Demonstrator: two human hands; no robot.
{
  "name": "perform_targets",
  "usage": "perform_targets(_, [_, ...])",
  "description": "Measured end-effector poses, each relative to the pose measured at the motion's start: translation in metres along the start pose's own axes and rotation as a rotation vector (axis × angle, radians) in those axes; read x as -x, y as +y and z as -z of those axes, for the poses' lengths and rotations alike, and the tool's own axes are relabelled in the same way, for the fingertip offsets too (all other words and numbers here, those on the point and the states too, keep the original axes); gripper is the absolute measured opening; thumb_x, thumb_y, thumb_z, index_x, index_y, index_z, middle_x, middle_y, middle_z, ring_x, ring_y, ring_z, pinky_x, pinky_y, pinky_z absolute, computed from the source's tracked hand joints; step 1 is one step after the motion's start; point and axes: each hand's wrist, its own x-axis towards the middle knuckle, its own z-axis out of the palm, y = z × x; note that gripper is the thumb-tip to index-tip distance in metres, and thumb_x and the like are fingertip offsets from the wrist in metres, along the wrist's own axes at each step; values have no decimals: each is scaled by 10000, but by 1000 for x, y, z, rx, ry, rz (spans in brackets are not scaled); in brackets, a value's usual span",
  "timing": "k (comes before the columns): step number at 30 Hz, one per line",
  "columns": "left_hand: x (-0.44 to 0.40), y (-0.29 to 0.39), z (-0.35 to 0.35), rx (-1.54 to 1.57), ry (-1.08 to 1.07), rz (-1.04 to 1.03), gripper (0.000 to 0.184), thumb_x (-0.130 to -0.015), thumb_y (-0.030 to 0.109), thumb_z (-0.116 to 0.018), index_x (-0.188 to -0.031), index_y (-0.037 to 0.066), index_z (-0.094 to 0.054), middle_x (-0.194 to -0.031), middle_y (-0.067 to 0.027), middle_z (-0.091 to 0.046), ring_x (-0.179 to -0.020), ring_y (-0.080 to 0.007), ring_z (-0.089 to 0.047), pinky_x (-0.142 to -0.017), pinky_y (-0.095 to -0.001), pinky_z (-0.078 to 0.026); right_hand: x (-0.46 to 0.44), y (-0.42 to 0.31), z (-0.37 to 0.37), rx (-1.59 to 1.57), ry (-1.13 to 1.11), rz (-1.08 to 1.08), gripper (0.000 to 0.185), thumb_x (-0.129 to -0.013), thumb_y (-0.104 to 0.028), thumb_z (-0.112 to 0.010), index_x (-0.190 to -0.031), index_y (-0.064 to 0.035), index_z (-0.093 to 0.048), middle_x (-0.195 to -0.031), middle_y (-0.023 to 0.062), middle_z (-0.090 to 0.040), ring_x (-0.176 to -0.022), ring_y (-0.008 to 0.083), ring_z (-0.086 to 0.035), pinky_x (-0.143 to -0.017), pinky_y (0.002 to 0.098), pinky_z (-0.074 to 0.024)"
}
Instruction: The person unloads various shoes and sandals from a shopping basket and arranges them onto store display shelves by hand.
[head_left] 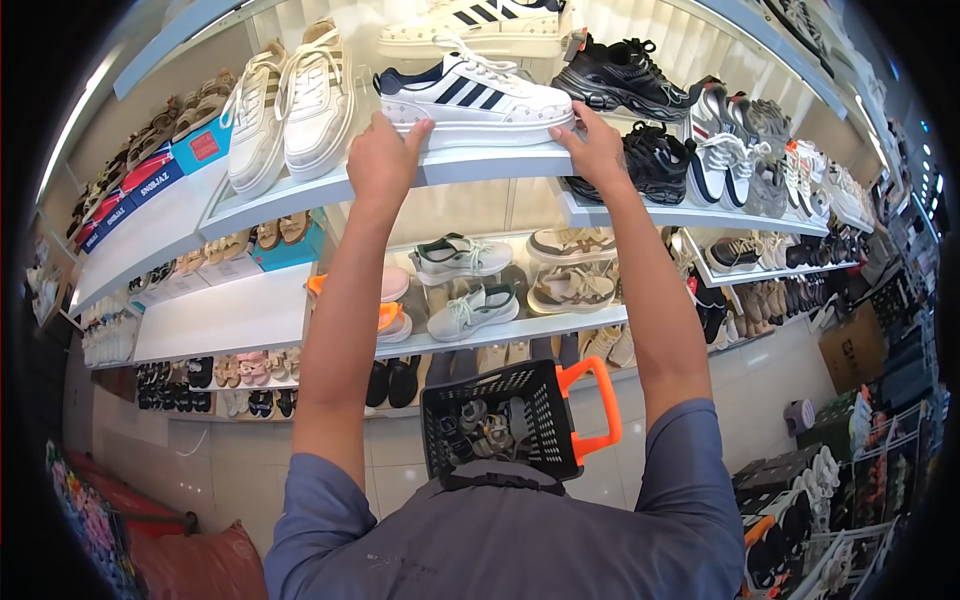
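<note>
Steadily spaced, the left hand (385,160) holds the heel end of a white sneaker (480,105) with dark stripes and the right hand (597,150) its toe end, so the shoe spans the gap between them, apparently on the shelf (490,168). Beige-striped shoes (318,110) stand left of the left hand; black sneakers (625,80) sit just beyond the right, and a black basket (549,415) is well below both.

- Glossy pale tiled floor (235,470)
- White tiered shelves (225,325) against a cream back wall (480,200)
- 1 bright strip light (81,110) along the upper left
- Small bluish lights (925,127) at far right
- Metal wire racks (868,530) at lower right
</note>
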Motion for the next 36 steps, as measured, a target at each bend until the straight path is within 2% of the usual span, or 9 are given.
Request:
perform_targets(4, [13,-2,4,29,244,-151,559,-850,442,-678,-1067,-64,-581,-936,-227,-655,-903,-364,-627,-830,-429,-486,10,-7,6,46,66,43,555,-838,-303,-707,-1271,6,-548,-1189,215,-624,-1109,329,-602,-937,379,-461])
perform_targets(6, [33,-6,19,493,407,-312,453,-867,294,-685,-1124,-66,-589,-956,-182,-654,-907,-292,-632,-851,-380,-479,29,-15,14,42,185,113,531,-839,-306,-699,-1245,7,-561,-1188,211,-615,-1120,347,-574,-948,403,-443])
perform_targets(8, [74,3,59,899,216,-260,343,-873,178,-661,-1132,-41,-608,-973,-138,-645,-923,-215,-620,-841,-346,-477,59,-24,19,40,290,181,509,-840,-309,-691,-1220,9,-574,-1187,208,-605,-1130,365,-545,-959,426,-424])
perform_targets(10, [114,5,99,1297,153,-413,244,-891,110,-614,-1113,9,-626,-897,-76,-623,-840,-166,-580,-828,-367,-477,98,-30,18,-23,417,255,417,-852,-260,-677,-1157,11,-589,-1131,181,-614,-1082,356,-542,-937,438,-422])
perform_targets(12, [131,18,142,1583,28,-828,75,-884,15,-522,-888,22,-597,-770,-59,-527,-666,-175,-432,-733,-360,-453,140,-31,9,-23,380,251,356,-848,-192,-677,-1127,15,-599,-1118,180,-617,-1059,352,-551,-927,428,-424])
perform_targets(13, [148,15,159,1464,11,-806,242,-884,361,-646,-1086,228,-646,-698,69,-396,-686,-109,-348,-680,-319,-362,163,-33,2,-48,344,220,323,-844,-155,-675,-1110,17,-608,-1109,178,-621,-1042,354,-559,-925,428,-425])
perform_targets(15, [192,-24,170,1507,-16,-705,235,-882,353,-644,-1078,223,-645,-700,66,-401,-686,-112,-353,-681,-319,-364,210,-28,-19,-121,219,152,314,-834,-156,-681,-1093,9,-615,-1092,177,-621,-1025,363,-561,-924,428,-425])
perform_targets(22, [179,-16,101,1643,-224,-510,185,-865,294,-630,-1019,192,-639,-713,39,-435,-682,-128,-388,-685,-321,-382,366,-12,-45,-54,-226,-74,350,-807,-152,-694,-1114,-11,-601,-1126,168,-585,-1076,362,-528,-939,430,-424])
perform_targets(36, [209,-25,108,1804,-518,-462,88,-831,176,-601,-901,130,-627,-739,-14,-502,-676,-159,-457,-693,-323,-418,465,-28,-25,75,-277,-293,336,-820,-168,-677,-1111,-19,-598,-1125,159,-580,-1092,352,-526,-949,430,-422])
